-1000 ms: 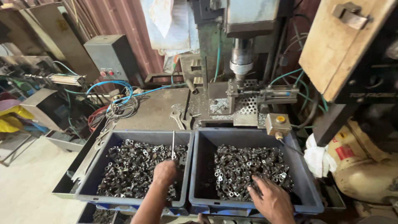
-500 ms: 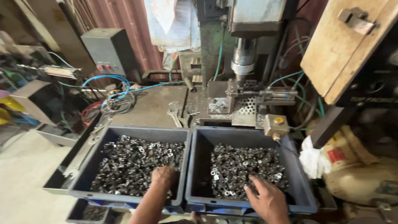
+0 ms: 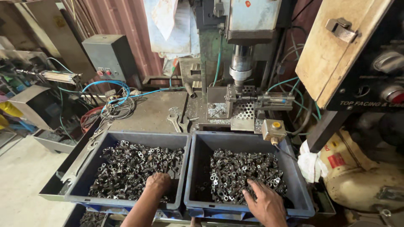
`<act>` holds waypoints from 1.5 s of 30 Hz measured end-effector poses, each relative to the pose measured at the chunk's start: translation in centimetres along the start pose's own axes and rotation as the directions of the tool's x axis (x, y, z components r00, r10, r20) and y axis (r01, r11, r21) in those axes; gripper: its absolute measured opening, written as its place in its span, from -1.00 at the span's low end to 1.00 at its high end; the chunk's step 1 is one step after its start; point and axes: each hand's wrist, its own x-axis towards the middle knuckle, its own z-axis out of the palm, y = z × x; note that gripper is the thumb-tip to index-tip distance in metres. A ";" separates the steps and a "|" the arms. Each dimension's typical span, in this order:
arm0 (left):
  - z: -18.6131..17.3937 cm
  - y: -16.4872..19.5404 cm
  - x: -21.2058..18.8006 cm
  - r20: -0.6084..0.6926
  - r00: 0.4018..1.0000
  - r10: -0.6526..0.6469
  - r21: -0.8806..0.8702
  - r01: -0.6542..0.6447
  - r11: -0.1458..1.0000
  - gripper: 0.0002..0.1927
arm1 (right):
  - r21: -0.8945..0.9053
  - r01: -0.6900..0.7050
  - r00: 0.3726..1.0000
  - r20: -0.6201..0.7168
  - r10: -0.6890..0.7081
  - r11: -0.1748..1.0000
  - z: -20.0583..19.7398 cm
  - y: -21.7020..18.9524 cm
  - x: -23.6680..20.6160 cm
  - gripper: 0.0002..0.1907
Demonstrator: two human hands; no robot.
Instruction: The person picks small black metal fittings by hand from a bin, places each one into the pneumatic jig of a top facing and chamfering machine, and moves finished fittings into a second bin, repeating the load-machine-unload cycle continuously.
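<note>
You were at the picking step, I judge. Your left hand [image 3: 158, 183] lay curled in the left bin [image 3: 84, 176], grip hidden; your right hand [image 3: 263, 201] spread open on the metal parts [image 3: 240, 172] in the right bin [image 3: 294, 176]. Those parts pointed every way, so the next move needed one pinched free.

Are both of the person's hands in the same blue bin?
No, the left hand is in the left bin and the right hand in the right bin.
</note>
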 end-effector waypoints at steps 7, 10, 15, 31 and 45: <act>-3.3 0.3 -3.0 0.010 1.000 0.006 -0.026 -0.006 1.000 -0.74 | -0.001 -0.066 0.996 0.051 0.066 0.998 -0.5 -0.4 0.0 -0.52; -6.4 0.4 -6.0 -0.082 0.997 0.004 -0.137 -0.015 0.990 -0.73 | 0.011 -0.063 0.997 0.053 0.063 0.998 -1.0 -0.9 0.3 -0.52; -12.3 2.9 -11.5 -0.313 0.939 -0.145 -0.456 -0.015 0.890 -0.68 | 0.067 -0.251 0.950 0.207 0.233 0.966 -1.7 -0.9 0.5 -0.46; -10.6 25.1 -16.8 -0.540 0.487 0.686 -0.053 -0.834 0.550 -0.65 | 0.930 -0.309 0.943 0.272 0.194 0.200 3.0 9.1 0.1 -0.66; -26.8 23.2 -9.2 -0.760 0.539 0.364 0.060 -0.500 0.864 -0.75 | 0.903 -0.322 0.929 0.243 0.280 0.285 3.5 8.7 -0.6 -0.88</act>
